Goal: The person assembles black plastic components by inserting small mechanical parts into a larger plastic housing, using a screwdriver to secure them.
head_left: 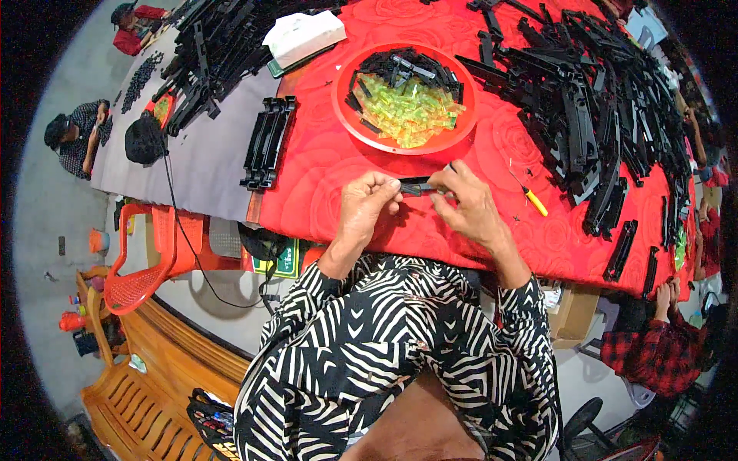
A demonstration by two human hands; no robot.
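Your left hand (369, 201) is pinching one end of a slim black part (416, 189), and your right hand (467, 201) is gripping its other end between thumb and fingertips; you are holding it over the red tablecloth (307, 207), near the red bowl (470, 104)

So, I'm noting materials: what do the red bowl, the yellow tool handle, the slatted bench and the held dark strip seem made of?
Red bowl: probably plastic, lightly glossy; evenly coloured, thin-rimmed. Yellow tool handle: likely smooth plastic, uniformly bright. Slatted bench: apparently varnished wood, its orange-brown surface shining. Dark strip: perhaps plastic, from its plain dark look; finish too small to judge.
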